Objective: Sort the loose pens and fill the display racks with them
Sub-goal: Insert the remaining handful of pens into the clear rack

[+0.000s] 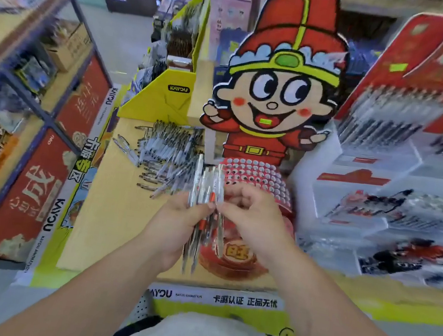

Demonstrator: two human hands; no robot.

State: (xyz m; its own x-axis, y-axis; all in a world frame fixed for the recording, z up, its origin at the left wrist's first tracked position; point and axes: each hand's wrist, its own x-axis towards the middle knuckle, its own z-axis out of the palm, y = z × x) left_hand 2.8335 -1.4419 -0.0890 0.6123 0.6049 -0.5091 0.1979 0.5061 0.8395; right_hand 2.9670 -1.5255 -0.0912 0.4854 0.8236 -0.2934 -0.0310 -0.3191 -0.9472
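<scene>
At the far left stands a shelving unit (47,120) with a blue frame and red panels bearing large characters; much of it is blurred. Just right of it a yellow cardboard box (162,96) marked KAYOU rises at the far end of the yellow tabletop (105,214). In front of that box a heap of loose pens (165,151) lies spread on the tabletop, most in rough rows, a few strays fanning off towards the left edge. Nearer the camera, above the tabletop, the left hand (178,221) has its fingers curled round a bundle of pens (202,190) held nearly upright, the clicker ends pointing away and the tips hanging below the palm; several show red-orange grips. Touching the bundle from the right, the right hand (250,217) has its fingers curled in, thumb and forefinger pinching the outer pen (221,179) at the bundle's right edge, which tilts a little apart from the others. Behind both hands stands a big cartoon figure (278,96) in a red hat and red robe, with a round red base showing under the hands. To the right the display racks (393,112) climb in tiers, red backing cards above rows of dark-tipped pens, with white steps (365,188) below; motion blur hides the detail there.
</scene>
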